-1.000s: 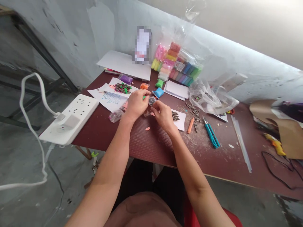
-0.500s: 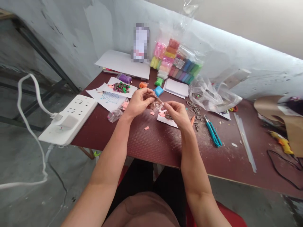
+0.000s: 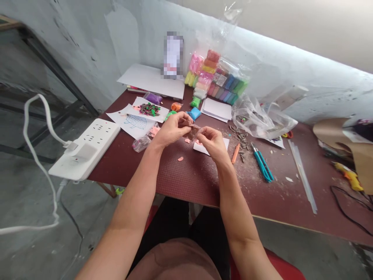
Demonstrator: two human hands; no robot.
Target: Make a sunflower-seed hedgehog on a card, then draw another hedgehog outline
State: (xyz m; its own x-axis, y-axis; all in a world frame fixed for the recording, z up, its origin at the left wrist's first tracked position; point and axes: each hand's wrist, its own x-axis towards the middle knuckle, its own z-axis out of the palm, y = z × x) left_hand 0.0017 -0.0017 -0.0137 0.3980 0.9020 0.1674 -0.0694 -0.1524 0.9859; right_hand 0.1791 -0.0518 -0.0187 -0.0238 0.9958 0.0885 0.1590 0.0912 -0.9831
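Note:
Between my hands, above the dark red table [image 3: 192, 177], is a small clear packet [image 3: 192, 133] with brown material in it. My left hand [image 3: 175, 130] pinches its left side; the fingers of my right hand [image 3: 211, 140] are closed on its right edge. Under my right hand lies a white card [image 3: 224, 144] with pink pieces, partly hidden by the fingers. Small pink bits [image 3: 180, 158] rest on the table below the packet. Blue [image 3: 194, 113], green [image 3: 195, 102] and orange [image 3: 176, 106] packets sit just behind my hands.
Seeds [image 3: 240, 136], an orange stick [image 3: 236, 153] and a teal cutter [image 3: 262, 165] lie to the right, with a plastic bag [image 3: 253, 116] behind. A yellow glue gun [image 3: 351, 178] is far right. Drawings [image 3: 132, 121] and a white power strip [image 3: 84, 149] are on the left.
My right hand has moved slightly left, closer to my left hand. More of the white card and the orange stick now shows. The packet stays between both hands.

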